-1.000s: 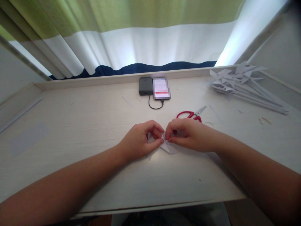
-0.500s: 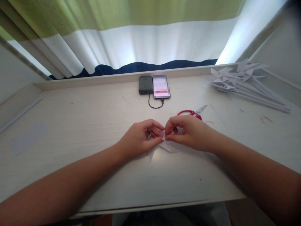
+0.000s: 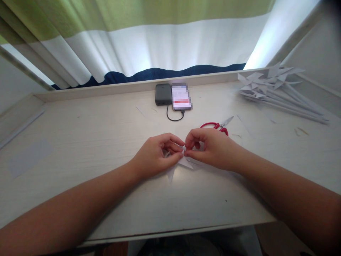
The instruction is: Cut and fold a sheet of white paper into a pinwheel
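Between my two hands is a folded white paper pinwheel [image 3: 185, 163], its pointed blades sticking out below my fingers. My left hand [image 3: 163, 152] is closed, thumb and fingertips pinching the paper from the left. From the right, my right hand [image 3: 207, 146] pinches the same paper near its middle, thumb against forefinger. Fingertips of both hands nearly touch, so the centre of the paper is mostly hidden. Just behind my right hand lie scissors with red handles [image 3: 223, 131], their blades pointing away to the right.
Several white paper pinwheels on paper sticks [image 3: 277, 89] lie piled at the back right. A dark power bank [image 3: 163, 95] and a cabled phone [image 3: 181, 96] rest by the back ledge. A paper sheet [image 3: 30, 158] lies at left. Paper scraps [image 3: 243, 123] dot the white table [image 3: 106, 135].
Both hands keep their pinch on the paper, with the fingers shifting slightly. A paper blade under the right hand now shows less. The whole view has moved a little.
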Demonstrator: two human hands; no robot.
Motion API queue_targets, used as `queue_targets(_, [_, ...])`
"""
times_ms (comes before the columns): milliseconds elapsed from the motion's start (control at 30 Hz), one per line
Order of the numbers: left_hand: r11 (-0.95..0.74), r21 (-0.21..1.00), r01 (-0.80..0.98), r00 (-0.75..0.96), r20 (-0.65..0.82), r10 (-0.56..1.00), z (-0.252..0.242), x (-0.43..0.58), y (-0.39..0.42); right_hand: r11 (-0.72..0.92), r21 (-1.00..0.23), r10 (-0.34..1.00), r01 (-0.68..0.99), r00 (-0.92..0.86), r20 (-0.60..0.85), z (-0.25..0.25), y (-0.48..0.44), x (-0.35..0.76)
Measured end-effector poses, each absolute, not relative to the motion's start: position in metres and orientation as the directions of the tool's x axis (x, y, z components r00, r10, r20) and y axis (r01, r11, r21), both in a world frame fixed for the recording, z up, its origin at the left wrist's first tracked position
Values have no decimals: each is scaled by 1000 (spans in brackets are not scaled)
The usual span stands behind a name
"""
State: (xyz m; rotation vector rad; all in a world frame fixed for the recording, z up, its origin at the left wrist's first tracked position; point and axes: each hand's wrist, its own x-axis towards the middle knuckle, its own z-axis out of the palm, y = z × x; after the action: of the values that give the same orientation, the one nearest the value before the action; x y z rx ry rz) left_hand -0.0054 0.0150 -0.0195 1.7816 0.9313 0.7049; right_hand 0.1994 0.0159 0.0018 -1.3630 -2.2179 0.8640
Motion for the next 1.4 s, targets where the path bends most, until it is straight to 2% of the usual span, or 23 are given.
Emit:
queue_targets(167, [-160, 951, 265, 506, 4, 862, -18, -4, 16, 306, -747, 890, 590, -456, 4, 1, 16, 200])
queue_targets(500, [-131, 955, 268, 505, -23, 863, -16, -3, 15, 327, -759, 850, 564, -527, -25, 2, 17, 202])
queue_targets(733, [-144, 955, 258, 475, 5, 880, -17, -3, 15, 327, -709, 863, 625, -503, -44, 3, 17, 202])
queue_targets(1067, [-25, 986, 168, 436, -51, 898, -23, -5, 18, 371, -674, 847, 639, -531, -38, 5, 17, 202])
queue_targets(1200, [-66, 971, 231, 434, -42, 900, -24, -6, 17, 314, -674, 864, 668, -496, -88, 4, 17, 200])
queue_targets(1400, [-252, 927, 279, 482, 92, 871, -24, -5, 16, 266, -709, 884, 654, -458, -91, 2, 17, 198])
